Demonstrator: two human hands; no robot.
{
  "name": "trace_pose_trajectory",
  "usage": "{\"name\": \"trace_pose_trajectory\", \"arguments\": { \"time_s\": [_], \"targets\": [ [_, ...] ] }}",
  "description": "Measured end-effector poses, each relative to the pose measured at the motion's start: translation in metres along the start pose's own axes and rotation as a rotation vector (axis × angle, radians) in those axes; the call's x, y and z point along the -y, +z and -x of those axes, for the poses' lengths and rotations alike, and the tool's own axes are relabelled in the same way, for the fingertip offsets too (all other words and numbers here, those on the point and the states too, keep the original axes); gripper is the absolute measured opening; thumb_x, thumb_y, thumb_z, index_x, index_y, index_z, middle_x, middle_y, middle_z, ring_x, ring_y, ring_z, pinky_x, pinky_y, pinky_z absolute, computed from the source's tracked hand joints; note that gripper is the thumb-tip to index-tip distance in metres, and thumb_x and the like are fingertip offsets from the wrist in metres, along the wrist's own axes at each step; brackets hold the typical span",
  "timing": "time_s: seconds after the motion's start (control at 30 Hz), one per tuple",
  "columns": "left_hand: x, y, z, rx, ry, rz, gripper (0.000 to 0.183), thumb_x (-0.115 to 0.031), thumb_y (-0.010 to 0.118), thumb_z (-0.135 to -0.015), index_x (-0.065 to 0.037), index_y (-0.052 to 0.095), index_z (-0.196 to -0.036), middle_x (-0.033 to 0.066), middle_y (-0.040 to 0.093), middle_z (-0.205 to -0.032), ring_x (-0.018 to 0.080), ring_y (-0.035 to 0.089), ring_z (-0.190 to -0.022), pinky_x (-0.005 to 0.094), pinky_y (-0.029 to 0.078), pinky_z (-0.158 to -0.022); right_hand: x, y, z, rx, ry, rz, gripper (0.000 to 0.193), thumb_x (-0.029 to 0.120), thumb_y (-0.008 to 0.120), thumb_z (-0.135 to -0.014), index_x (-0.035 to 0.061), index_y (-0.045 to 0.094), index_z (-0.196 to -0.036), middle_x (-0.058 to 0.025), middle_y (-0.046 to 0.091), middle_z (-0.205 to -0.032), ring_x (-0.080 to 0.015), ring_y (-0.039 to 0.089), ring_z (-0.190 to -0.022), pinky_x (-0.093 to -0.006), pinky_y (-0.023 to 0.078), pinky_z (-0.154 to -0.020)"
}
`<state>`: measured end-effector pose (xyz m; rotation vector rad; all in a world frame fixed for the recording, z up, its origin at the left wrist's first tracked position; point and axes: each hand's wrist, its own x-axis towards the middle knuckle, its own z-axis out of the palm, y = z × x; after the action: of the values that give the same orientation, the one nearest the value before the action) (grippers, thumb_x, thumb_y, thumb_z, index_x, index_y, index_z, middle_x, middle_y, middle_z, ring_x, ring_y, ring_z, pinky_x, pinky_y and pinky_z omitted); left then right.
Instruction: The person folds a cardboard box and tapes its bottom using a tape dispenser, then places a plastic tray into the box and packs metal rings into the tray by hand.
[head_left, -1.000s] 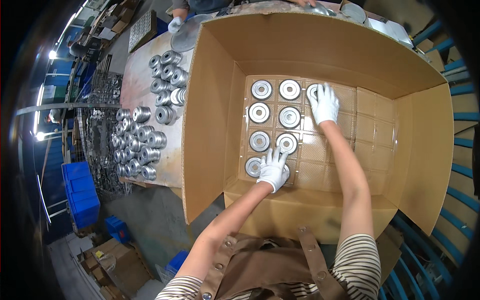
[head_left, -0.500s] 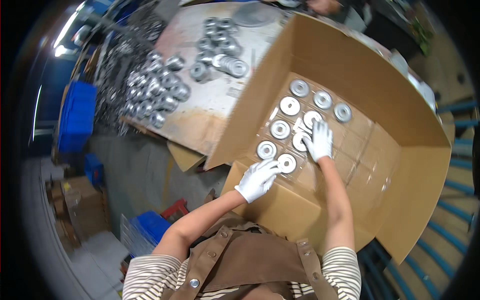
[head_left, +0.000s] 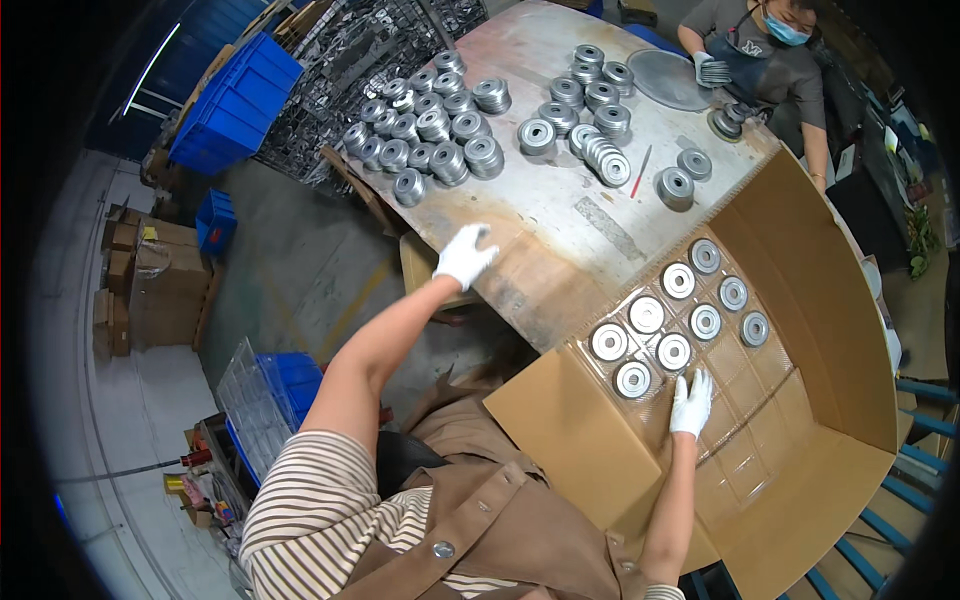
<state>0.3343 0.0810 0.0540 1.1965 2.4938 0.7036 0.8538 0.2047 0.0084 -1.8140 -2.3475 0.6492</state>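
Both gloved hands empty, fingers spread.

Right hand (head_left: 691, 402) flat on the carton floor (head_left: 770, 400), lower right, just beside metal discs (head_left: 672, 352) laid in rows; left hand (head_left: 465, 255) open over the table edge (head_left: 520, 290), centre; stacked pulleys (head_left: 440, 130) upper centre.

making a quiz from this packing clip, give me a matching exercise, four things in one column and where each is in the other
Things:
1. left hand
2. right hand
3. red pen
4. blue crates

Places:
A. flat on the bottom of the cardboard box, beside the metal discs
B. on the floor past the far end of the table
C. over the near edge of the table, empty
D. lying on the tabletop among the metal parts

Pairs: 1-C, 2-A, 3-D, 4-B
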Motion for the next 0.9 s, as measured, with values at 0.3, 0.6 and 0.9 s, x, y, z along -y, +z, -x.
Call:
{"name": "trace_pose_trajectory", "arguments": {
  "time_s": [0.3,0.6,0.9],
  "targets": [
    [0.037,-0.018,-0.230,0.074,0.410,-0.646,0.081,-0.014,0.079,-0.070,-0.014,0.041,-0.142,0.0121,0.048,-0.140,0.0336,0.047,-0.130,0.0451,0.042,-0.105,0.048,-0.021,0.042,-0.263,-0.004,0.071,0.037,0.017,0.060,-0.094,-0.0047,0.060,-0.124,-0.0222,0.059,-0.132,-0.0387,0.050,-0.129,-0.0444,0.039,-0.109],
    [0.039,0.007,-0.325,0.614,0.589,-0.938,0.083,-0.018,0.086,-0.057,-0.014,0.051,-0.132,0.0134,0.058,-0.122,0.0328,0.056,-0.116,0.0449,0.045,-0.096,0.227,-0.064,0.130,-0.176,-0.361,0.153,0.033,-0.001,0.067,-0.078,0.0068,0.065,-0.110,-0.0185,0.068,-0.105,-0.0368,0.067,-0.097,-0.0444,0.054,-0.076],
    [0.037,-0.048,-0.293,0.354,0.711,-0.369,0.063,-0.024,0.078,-0.067,-0.010,0.057,-0.125,0.0169,0.060,-0.112,0.0335,0.059,-0.106,0.0464,0.046,-0.092,0.416,0.027,-0.016,-0.171,-0.568,-0.295,0.022,0.005,0.068,-0.083,0.0038,0.070,-0.104,-0.0173,0.071,-0.105,-0.0328,0.070,-0.092,-0.0410,0.055,-0.080]
  ]
}}
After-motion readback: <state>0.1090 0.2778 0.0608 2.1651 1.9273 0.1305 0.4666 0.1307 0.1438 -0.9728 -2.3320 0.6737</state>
